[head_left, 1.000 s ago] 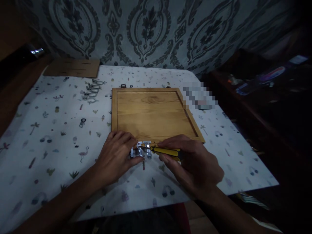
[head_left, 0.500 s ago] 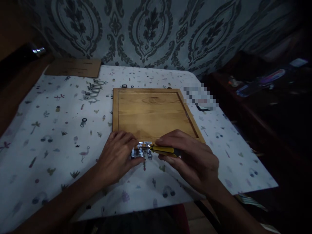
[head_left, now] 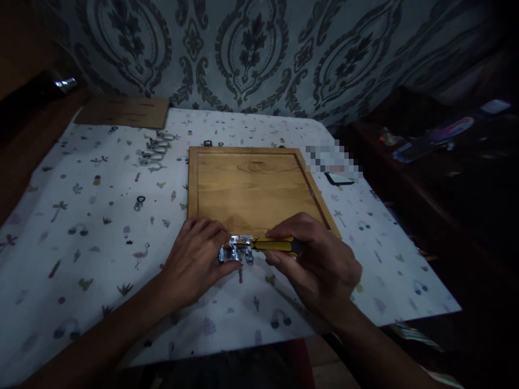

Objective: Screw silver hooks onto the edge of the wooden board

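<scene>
A framed wooden panel (head_left: 247, 186) lies flat on the table. At its near edge sit shiny metal fittings that look like cabinet hinges (head_left: 235, 253). My left hand (head_left: 197, 259) is closed around the fittings from the left, fingers over the panel's edge and thumb in front. My right hand (head_left: 322, 262) grips the handle of a yellow and black screwdriver (head_left: 275, 246), held nearly level and pointing left. The shaft reaches among the fittings; the exact spot where its tip touches is too small to tell.
Several metal pieces (head_left: 156, 152) lie in a row to the left of the panel. A piece of cardboard (head_left: 121, 112) rests at the back left, and a partly blurred phone-like object (head_left: 340, 179) lies right of the panel. A patterned cloth (head_left: 101, 227) covers the table.
My right hand has turned slightly, and the screwdriver handle has shifted a little right and tilted more level. My left hand and the panel stay in place.
</scene>
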The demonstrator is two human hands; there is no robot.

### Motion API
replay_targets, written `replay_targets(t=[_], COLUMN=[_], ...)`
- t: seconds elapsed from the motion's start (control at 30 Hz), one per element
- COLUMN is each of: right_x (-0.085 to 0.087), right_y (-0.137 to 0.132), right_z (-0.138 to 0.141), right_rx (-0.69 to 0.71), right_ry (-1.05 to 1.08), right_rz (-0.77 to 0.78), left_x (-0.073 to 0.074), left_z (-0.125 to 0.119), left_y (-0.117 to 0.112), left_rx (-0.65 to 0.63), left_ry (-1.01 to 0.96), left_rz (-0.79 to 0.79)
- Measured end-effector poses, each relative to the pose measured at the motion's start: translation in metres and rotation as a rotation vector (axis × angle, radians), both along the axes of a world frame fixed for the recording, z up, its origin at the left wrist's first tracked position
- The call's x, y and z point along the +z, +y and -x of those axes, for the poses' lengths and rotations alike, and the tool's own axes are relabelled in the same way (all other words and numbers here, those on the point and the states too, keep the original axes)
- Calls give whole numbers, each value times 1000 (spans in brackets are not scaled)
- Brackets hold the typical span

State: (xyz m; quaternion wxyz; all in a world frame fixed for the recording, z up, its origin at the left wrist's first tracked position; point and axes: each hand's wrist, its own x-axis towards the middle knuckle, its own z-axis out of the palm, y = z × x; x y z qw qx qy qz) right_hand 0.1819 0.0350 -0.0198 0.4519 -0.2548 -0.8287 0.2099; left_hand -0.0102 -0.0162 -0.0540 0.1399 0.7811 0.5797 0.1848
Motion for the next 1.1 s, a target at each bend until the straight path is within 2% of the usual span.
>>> replay_targets(t=[0.13, 0.33, 0.53, 0.67, 0.83, 1.1], right_x=[-1, -1, 4, 6, -2, -8], right_y=[-1, 0, 3, 6, 5, 2], right_z=[-1, -6, -8, -6, -1, 2], right_rx=[-3, 92, 158, 128, 58, 11], right_ry=[15, 17, -80, -109, -61, -20], right_rz=[54, 193, 204, 161, 107, 129], left_x=[1, 1, 2, 2, 1, -1], left_z=[0, 0, -1, -1, -1, -1], left_y=[-1, 0, 0, 0, 1, 0], left_rx=[-6, 1, 0, 3, 4, 5], left_ry=[5, 4, 17, 19, 25, 27], left_rz=[5, 6, -3, -5, -8, -26])
